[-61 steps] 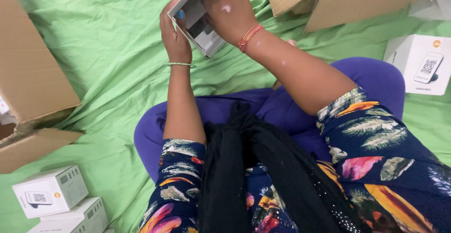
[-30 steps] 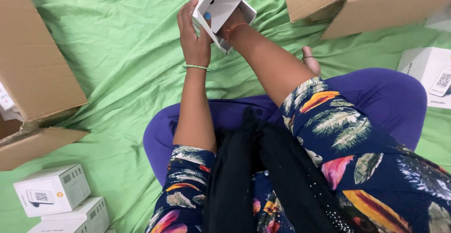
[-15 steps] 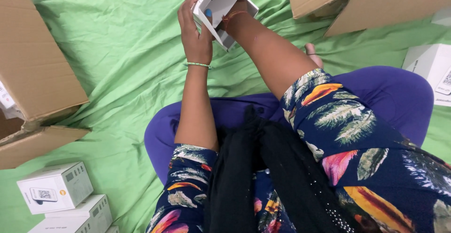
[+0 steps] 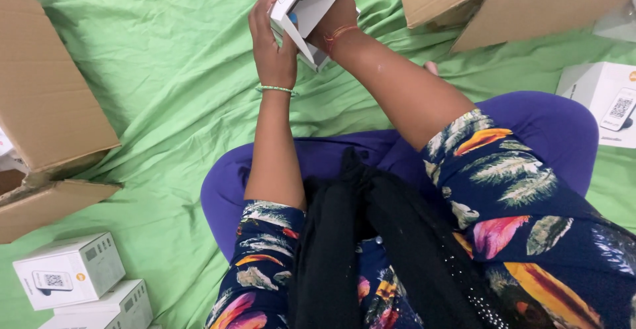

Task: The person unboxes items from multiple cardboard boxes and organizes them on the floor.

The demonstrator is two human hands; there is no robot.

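Observation:
I hold a small white product box [image 4: 301, 4] up near the top of the view, its open end flap turned toward me. My left hand [image 4: 270, 44] grips its left side; a thin green bangle circles that wrist. My right hand [image 4: 331, 24] is behind and under the box, mostly hidden by it, with a red thread on the wrist. I sit cross-legged in purple trousers on a green sheet [image 4: 165, 70].
A large cardboard carton [image 4: 46, 104] lies at the left and another open carton [image 4: 517, 4] at the top right. Two small white boxes [image 4: 69, 269] are stacked at the lower left. One more white box [image 4: 606, 100] rests at the right edge.
The white box has been turned so its open flap faces me and lifted toward the top of the view. My right hand has slipped behind it.

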